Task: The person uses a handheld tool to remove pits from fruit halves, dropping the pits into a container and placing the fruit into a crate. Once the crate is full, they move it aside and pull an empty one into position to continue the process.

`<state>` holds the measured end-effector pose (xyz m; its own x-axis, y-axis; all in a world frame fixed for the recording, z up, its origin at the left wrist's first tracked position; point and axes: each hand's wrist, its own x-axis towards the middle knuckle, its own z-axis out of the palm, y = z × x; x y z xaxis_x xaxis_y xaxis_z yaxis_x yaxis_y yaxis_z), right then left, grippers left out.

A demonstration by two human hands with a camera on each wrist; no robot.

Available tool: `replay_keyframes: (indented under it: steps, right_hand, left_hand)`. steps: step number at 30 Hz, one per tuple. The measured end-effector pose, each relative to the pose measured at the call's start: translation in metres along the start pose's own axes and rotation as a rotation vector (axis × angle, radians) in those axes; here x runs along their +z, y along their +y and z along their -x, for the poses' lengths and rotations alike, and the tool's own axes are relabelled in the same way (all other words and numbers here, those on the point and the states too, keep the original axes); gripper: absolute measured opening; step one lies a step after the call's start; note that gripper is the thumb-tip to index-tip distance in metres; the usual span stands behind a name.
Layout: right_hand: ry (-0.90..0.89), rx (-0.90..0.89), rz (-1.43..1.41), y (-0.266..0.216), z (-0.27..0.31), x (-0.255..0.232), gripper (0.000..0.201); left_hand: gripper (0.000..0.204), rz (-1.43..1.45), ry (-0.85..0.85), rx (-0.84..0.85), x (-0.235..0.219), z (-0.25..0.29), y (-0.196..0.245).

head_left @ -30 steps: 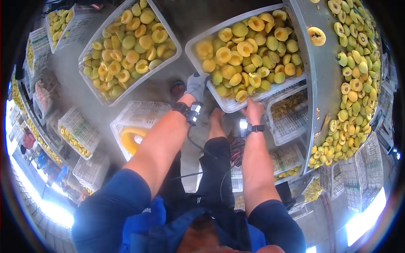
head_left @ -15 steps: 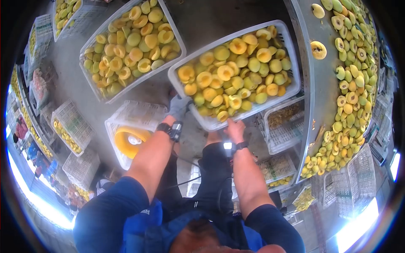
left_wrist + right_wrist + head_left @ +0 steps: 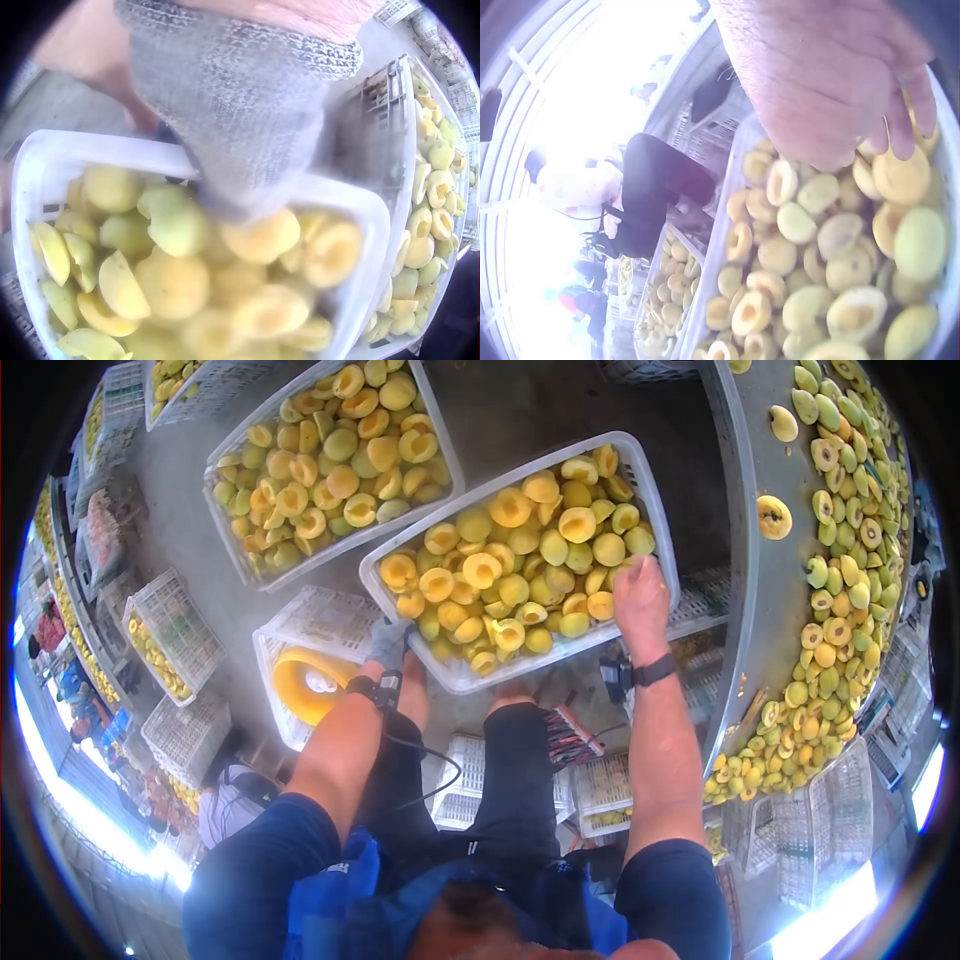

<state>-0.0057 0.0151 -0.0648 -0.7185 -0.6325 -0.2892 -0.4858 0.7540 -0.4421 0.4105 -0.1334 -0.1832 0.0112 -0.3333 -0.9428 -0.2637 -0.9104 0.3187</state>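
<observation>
A white plastic crate [image 3: 655, 500] full of peach halves [image 3: 515, 560] lies tilted across the middle of the head view. My left hand [image 3: 388, 643], in a grey knitted glove, grips its near left rim, and in the left wrist view the gloved fingertips dip inside over the fruit. Bare, my right hand [image 3: 642, 600] reaches over the crate's right end. In the right wrist view its fingers [image 3: 901, 135] hang loosely bent, tips right at a yellow peach half [image 3: 904, 176]; the thumb is hidden.
Another filled crate [image 3: 350, 542] stands close at upper left. A smaller white crate with a yellow round tub [image 3: 290, 680] sits beside my left forearm. On the right runs a metal table [image 3: 745, 560] heaped with peach halves [image 3: 840, 600]. More crates [image 3: 175, 635] stand around.
The crate has moved left and toward me, with my left hand still on its rim. My right hand has left the near rim and moved right, over the fruit at the right end.
</observation>
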Motion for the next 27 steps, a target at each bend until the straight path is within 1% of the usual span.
replay_keyframes:
  steps: [1,3,4,5,6,7,9,12,13,14,15,16,17,19,20,21,22,23,25,26,27]
  right_hand:
    - [-0.027,0.055,-0.001,0.0,-0.013,-0.009,0.016]
    - [0.056,0.015,-0.037,0.004,-0.023,-0.016,0.017]
    - [0.051,0.016,-0.013,-0.001,-0.024,-0.024,0.021]
    - [0.056,0.018,0.0,-0.005,-0.024,-0.033,0.021]
    - [0.081,0.064,-0.048,-0.009,-0.023,-0.041,0.022]
    - [0.11,0.108,-0.097,-0.014,-0.022,-0.051,0.024]
    - [0.148,0.098,-0.072,-0.02,-0.013,-0.073,0.025]
    - [0.24,0.328,-0.221,-0.01,0.022,-0.115,0.025]
    - [0.264,0.353,-0.208,0.002,0.039,-0.129,0.025]
    - [0.319,0.438,-0.152,0.021,0.06,-0.141,0.026]
    - [0.372,0.517,-0.103,0.044,0.08,-0.149,0.027]
    - [0.414,0.571,-0.037,0.081,0.105,-0.153,0.027]
    - [0.458,0.623,0.027,0.12,0.127,-0.159,0.028]
    - [0.419,0.82,0.052,0.163,0.159,-0.181,0.028]
    - [0.422,0.831,0.039,0.192,0.169,-0.191,0.028]
    - [0.239,0.954,0.091,0.223,0.177,-0.2,0.029]
    - [0.058,1.065,0.138,0.238,0.173,-0.205,0.031]
    - [0.059,1.058,0.12,0.252,0.166,-0.203,0.031]
    - [0.243,0.914,0.304,0.257,0.161,-0.201,0.033]
    - [0.264,0.815,0.376,0.269,0.155,-0.193,0.033]
    - [0.263,0.821,0.359,0.279,0.151,-0.19,0.033]
  left_hand:
    - [0.042,0.005,-0.025,-0.009,0.002,0.001,0.003]
    - [0.043,0.123,-0.182,0.065,0.009,0.006,0.005]
    - [0.043,0.13,-0.203,0.056,0.013,0.006,0.006]
    - [0.039,0.038,-0.133,0.081,0.014,0.007,0.008]
    - [0.036,-0.054,-0.059,0.109,0.012,0.007,0.01]
    - [0.036,-0.051,-0.07,0.109,0.009,0.007,0.013]
    - [0.03,-0.156,-0.093,0.094,0.001,0.011,0.014]
    - [0.02,-0.368,-0.156,0.061,-0.014,0.018,0.02]
    - [0.018,-0.412,-0.172,0.041,-0.02,0.023,0.028]
    - [0.018,-0.429,-0.192,0.044,-0.028,0.027,0.036]
    - [0.018,-0.607,-0.129,0.055,-0.038,0.028,0.044]
    - [0.017,-0.781,-0.06,0.076,-0.042,0.03,0.054]
    - [0.017,-0.773,-0.036,0.038,-0.044,0.038,0.07]
    - [0.032,-0.837,0.03,0.095,-0.047,0.049,0.099]
    - [0.032,-0.851,0.033,0.103,-0.055,0.054,0.111]
    - [0.031,-0.84,0.037,0.147,-0.06,0.057,0.124]
    - [0.031,-0.825,0.039,0.2,-0.052,0.061,0.136]
    - [0.031,-0.826,0.051,0.215,-0.046,0.069,0.141]
    - [0.03,-0.767,0.05,0.206,-0.03,0.087,0.162]
    - [0.021,-0.771,0.046,0.202,-0.024,0.091,0.163]
    - [0.021,-0.783,0.054,0.212,-0.013,0.1,0.163]
